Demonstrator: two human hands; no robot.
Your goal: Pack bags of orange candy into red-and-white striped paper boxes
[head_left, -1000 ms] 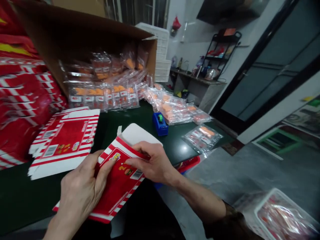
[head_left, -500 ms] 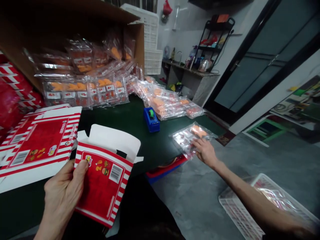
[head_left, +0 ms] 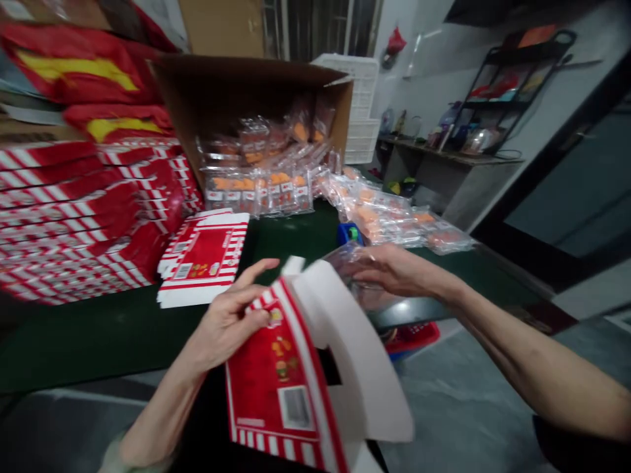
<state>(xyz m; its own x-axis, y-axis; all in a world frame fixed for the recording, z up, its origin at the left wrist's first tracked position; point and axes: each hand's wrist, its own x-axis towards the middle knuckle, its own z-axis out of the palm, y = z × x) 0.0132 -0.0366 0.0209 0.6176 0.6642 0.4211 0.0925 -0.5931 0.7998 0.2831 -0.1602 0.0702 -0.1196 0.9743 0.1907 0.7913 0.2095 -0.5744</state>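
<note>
My left hand (head_left: 229,322) grips a red and white striped cardboard box (head_left: 269,387) by its side, thumb on the printed face. The box is tilted, and its white top flap (head_left: 355,355) stands open toward the right. Close to that open end, my right hand (head_left: 394,269) is closed on a clear plastic packet (head_left: 348,263), blurred and partly hidden behind the flap and fingers. Beyond my hands, a blue tape dispenser (head_left: 344,232) with a green roll sits on the dark green table (head_left: 290,230).
Flat striped boxes (head_left: 204,259) lie at the left, beside tall stacks of folded ones (head_left: 64,217). A large carton (head_left: 172,112) holds clear packets with orange pieces (head_left: 241,187). More packets (head_left: 394,213) are heaped right of it. A red basket (head_left: 419,338) is below the table edge.
My right hand has brought the packet from the table's right side over to the box. The box has turned, its open end now facing right. My view has swung left.
</note>
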